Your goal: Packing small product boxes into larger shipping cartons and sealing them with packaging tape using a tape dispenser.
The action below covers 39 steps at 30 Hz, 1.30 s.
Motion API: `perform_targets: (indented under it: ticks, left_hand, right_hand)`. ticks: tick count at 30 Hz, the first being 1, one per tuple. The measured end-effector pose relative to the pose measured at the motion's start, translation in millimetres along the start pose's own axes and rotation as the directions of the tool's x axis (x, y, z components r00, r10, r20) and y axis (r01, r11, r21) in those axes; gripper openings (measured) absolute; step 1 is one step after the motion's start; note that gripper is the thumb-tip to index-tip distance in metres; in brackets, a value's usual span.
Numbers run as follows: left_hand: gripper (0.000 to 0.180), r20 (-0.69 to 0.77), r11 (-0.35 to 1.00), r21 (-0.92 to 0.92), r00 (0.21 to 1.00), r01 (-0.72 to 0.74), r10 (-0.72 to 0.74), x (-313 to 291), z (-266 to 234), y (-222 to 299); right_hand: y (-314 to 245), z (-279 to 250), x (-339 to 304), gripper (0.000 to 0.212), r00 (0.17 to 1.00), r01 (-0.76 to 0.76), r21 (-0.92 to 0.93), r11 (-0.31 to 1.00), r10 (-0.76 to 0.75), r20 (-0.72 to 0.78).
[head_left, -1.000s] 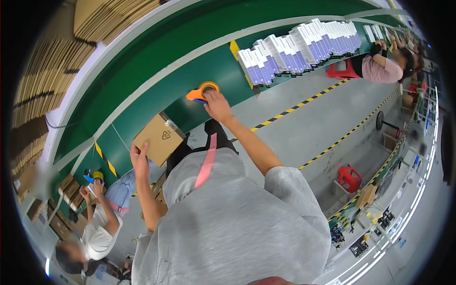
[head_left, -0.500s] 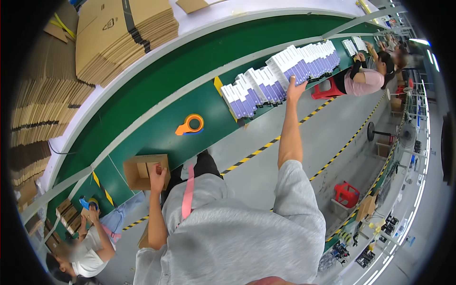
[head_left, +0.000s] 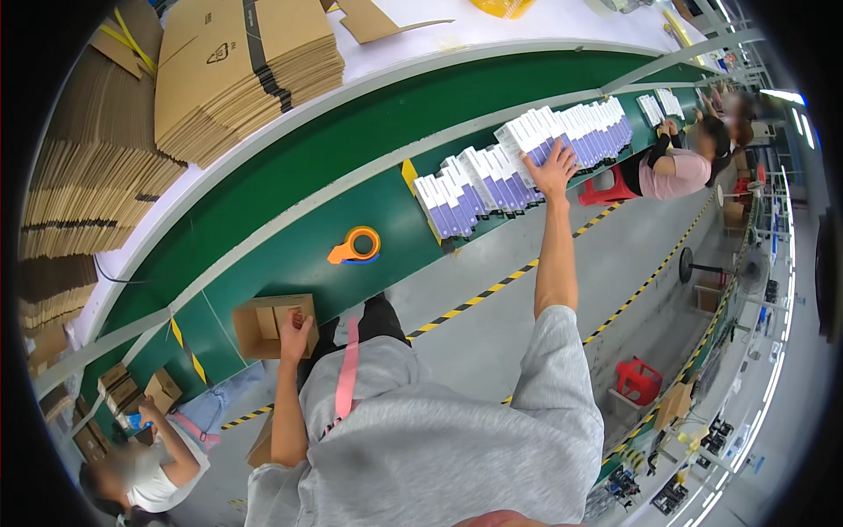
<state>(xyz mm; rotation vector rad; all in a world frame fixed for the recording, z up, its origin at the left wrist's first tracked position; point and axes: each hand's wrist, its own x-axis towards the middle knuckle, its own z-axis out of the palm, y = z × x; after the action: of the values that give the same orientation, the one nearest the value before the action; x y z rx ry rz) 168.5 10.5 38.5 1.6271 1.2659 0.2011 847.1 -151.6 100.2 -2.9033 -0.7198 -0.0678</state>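
My right arm reaches out to a long row of slim white-and-purple boxes (head_left: 481, 180) standing packed together on the green bench. There my right hand (head_left: 553, 171) lies on the near side of the row, its fingers spread over the purple faces, gripping none. Down at the left, my left hand (head_left: 297, 332) has its fingers curled at the near right wall of a brown cardboard box (head_left: 255, 329) with its top open. I see no packed goods in the visible part of that box. An orange tape dispenser (head_left: 356, 246) rests on the bench between my hands.
Stacks of flattened cartons (head_left: 250, 75) fill the upper left beyond the bench. A person in a white top (head_left: 167, 465) works at the lower left beside small cartons. Another in pink (head_left: 676, 171) sits at the upper right. A metal rail (head_left: 386, 158) runs along the bench.
My right hand has shifted slightly right along the row and spread its fingers on the boxes. My left hand stays at the cardboard box. At the lower left, the other person's hands have moved.
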Motion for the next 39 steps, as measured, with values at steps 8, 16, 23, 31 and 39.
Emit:
perform_targets:
  ticks: [8, 16, 23, 31, 39]
  left_hand:
    - [0.026, -0.008, 1.000, -0.023, 1.000, 0.012, -0.012, 0.8, 15.7, -4.6]
    - [0.032, 0.026, 0.992, -0.119, 0.999, 0.035, -0.032, 12.2, 29.0, -4.9]
    - [0.033, 0.049, 0.997, -0.064, 0.998, 0.042, -0.039, -9.5, 15.7, 16.5]
    - [0.035, -0.568, 0.912, 0.409, 0.776, -0.023, 0.275, -57.8, -78.2, -5.2]
    - [0.045, -0.265, 0.951, 0.174, 0.942, 0.255, -0.204, -54.5, -80.8, -102.8]
  right_hand:
    - [7.9, 18.8, 4.6, 0.108, 0.985, 0.148, -0.037, 0.988, -0.151, -0.088]
    - [4.6, -20.2, 38.6, 0.106, 0.966, 0.258, -0.196, 0.946, -0.251, 0.062]
    - [-25.2, -11.6, 49.4, 0.120, 0.938, 0.241, -0.264, 0.934, -0.155, 0.309]
    - [-114.8, -87.8, -65.9, 0.108, 0.747, 0.637, 0.165, 0.753, -0.656, 0.108]
    - [-363.6, -67.4, -388.8, 0.119, 0.276, 0.508, 0.854, 0.111, -0.960, -0.039]
